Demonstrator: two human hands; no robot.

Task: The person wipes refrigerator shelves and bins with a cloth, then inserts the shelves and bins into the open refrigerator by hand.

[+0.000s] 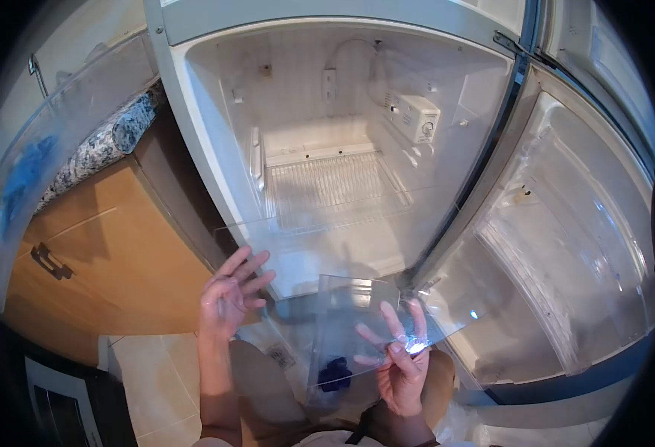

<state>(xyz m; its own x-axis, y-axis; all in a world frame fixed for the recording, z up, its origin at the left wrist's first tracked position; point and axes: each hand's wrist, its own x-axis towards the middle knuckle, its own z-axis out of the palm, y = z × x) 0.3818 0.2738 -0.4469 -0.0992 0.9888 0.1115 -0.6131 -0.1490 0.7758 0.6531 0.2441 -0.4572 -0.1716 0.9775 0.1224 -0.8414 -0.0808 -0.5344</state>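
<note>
Between my hands is a clear, flat see-through panel [342,298], in front of the open fridge [320,186]. My right hand [402,354] grips the panel near its right side, thumb on the near face and fingers spread behind it. My left hand [234,294] is raised at the panel's left side, palm up with fingers apart; it does not appear to grip anything. A dark blue cloth [335,374] shows near my lap, seen partly through the panel.
The fridge door [543,223] stands open at the right with clear shelves. At the left are a wooden cabinet [104,261], a granite counter edge [111,141] and a clear curved bin [67,127] with something blue. My knees are below, over a tiled floor [156,372].
</note>
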